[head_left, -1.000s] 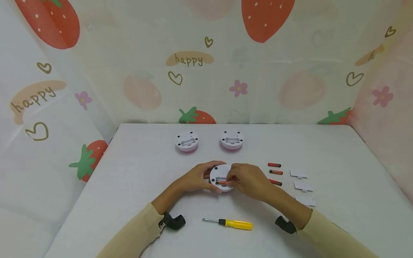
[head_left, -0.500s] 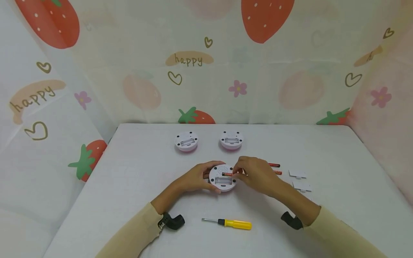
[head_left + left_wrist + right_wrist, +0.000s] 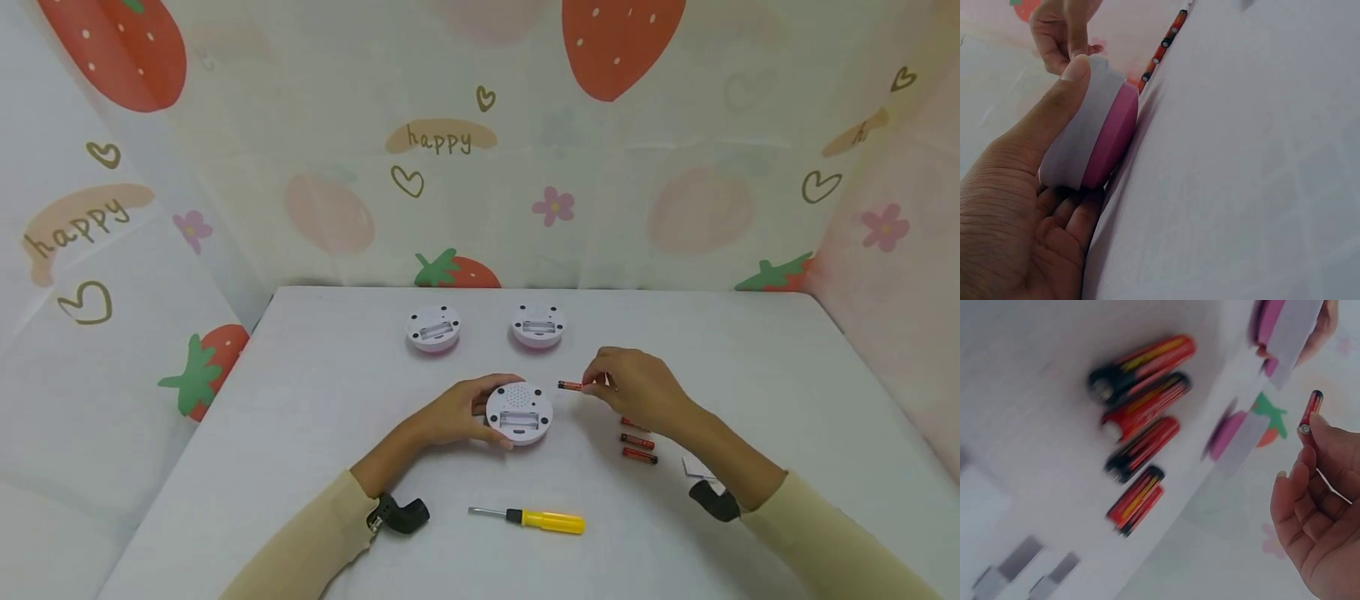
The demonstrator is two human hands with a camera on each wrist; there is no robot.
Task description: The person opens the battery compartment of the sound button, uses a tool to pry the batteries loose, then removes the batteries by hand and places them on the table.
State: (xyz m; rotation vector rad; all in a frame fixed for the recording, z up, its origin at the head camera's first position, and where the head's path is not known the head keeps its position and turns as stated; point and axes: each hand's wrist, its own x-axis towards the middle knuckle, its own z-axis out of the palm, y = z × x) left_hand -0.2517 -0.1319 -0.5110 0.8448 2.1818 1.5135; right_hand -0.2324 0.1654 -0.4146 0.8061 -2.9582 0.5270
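My left hand (image 3: pixel 457 412) grips a round white-and-pink battery-powered device (image 3: pixel 519 397), its white underside turned up. Speaker holes, dark feet and an uncovered battery compartment with bare slots show there. In the left wrist view my thumb lies along the white base (image 3: pixel 1079 144), with fingers under the pink body (image 3: pixel 1112 134). To the right of the device, my right hand (image 3: pixel 641 385) pinches a red battery (image 3: pixel 568 386) between thumb and fingertip, held up off the table. The right wrist view shows this battery (image 3: pixel 1314 407) with its metal end near the thumb.
Two similar devices (image 3: pixel 435 327) lie upside down at the back. Several red batteries (image 3: pixel 639 456) lie in a column below my right hand. White battery covers (image 3: pixel 697 468) are partly hidden by my right forearm. A yellow-handled screwdriver (image 3: pixel 551 522) lies in front.
My right hand has lifted the battery out of the device's compartment and carried it right and away from the device. The left hand keeps its grip in place.
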